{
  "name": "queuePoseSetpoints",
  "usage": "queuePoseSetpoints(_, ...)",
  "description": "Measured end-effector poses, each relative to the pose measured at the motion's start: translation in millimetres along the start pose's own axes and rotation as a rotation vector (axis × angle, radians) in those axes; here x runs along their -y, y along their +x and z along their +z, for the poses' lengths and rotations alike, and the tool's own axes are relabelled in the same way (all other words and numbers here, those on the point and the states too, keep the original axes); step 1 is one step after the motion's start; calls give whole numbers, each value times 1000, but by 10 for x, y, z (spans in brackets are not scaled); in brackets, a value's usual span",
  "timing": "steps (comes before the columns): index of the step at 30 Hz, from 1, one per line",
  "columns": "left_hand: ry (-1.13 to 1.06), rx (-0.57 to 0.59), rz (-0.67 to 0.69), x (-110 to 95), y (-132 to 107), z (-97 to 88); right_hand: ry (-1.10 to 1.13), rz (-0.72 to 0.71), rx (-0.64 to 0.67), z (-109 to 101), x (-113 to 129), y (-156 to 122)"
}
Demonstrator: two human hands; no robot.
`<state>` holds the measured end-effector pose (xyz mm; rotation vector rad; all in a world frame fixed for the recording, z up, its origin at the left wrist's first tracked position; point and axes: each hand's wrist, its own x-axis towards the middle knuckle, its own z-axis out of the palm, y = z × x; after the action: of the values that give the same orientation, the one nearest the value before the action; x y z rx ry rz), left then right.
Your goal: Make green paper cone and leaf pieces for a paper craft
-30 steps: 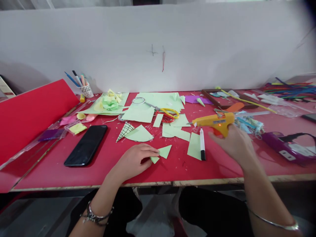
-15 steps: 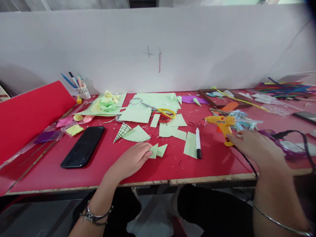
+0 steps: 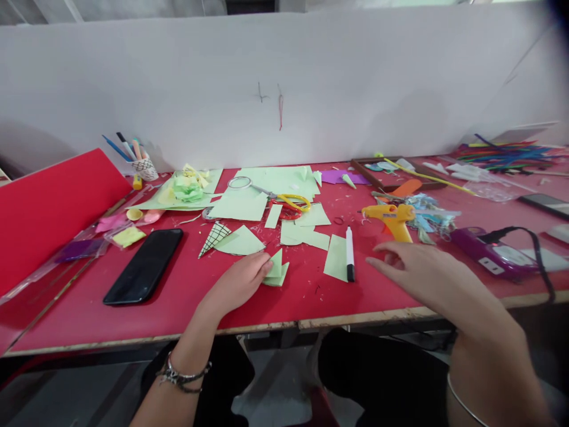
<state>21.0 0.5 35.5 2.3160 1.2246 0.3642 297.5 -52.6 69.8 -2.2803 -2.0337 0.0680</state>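
My left hand (image 3: 240,281) is closed on a folded piece of light green paper (image 3: 277,273) just above the table's front part. My right hand (image 3: 415,270) holds nothing; its thumb and fingers are apart. It hovers in front of a yellow glue gun (image 3: 392,214), which rests on the red table with its nozzle to the left. A white marker with a black cap (image 3: 349,255) lies across a green paper rectangle (image 3: 335,258) between my hands. Beyond my left hand are a green paper fan shape (image 3: 240,241) and a black-lined paper cone (image 3: 214,237).
A black phone (image 3: 144,267) lies on the left, below a cup of pens (image 3: 146,169). Scissors with yellow handles (image 3: 293,201) rest on green sheets (image 3: 242,204). To the right are a purple power strip (image 3: 493,252), a brown tray (image 3: 433,185) and pipe cleaners (image 3: 507,155).
My right hand has let go of the glue gun and moved left, toward the marker. The paper in my left hand has shifted, its two points now closer together.
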Motion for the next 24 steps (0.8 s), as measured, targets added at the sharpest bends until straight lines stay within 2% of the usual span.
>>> queuePoseSetpoints(5, -13, -33, -18, -14, -14, 1, 67, -37, -70, -1, 149, -25)
queuePoseSetpoints(11, 2, -5, 7, -5, -11, 18, 237, -261, -31, 116, 480, -96)
queuePoseSetpoints(15, -5, -6, 2, 3, -12, 19, 331, -383, -1, 206, 551, -105)
queuePoseSetpoints(18, -23, -6, -2, 5, -10, 16, 455, -474, -36, 238, 543, -42)
queuePoseSetpoints(21, -21, 3, 3, 6, -1, 16, 575, -507, -79, 209, 560, 76)
queuePoseSetpoints(24, -25, 10, 19, 12, 9, 20, 556, -568, -72, 129, 651, 223)
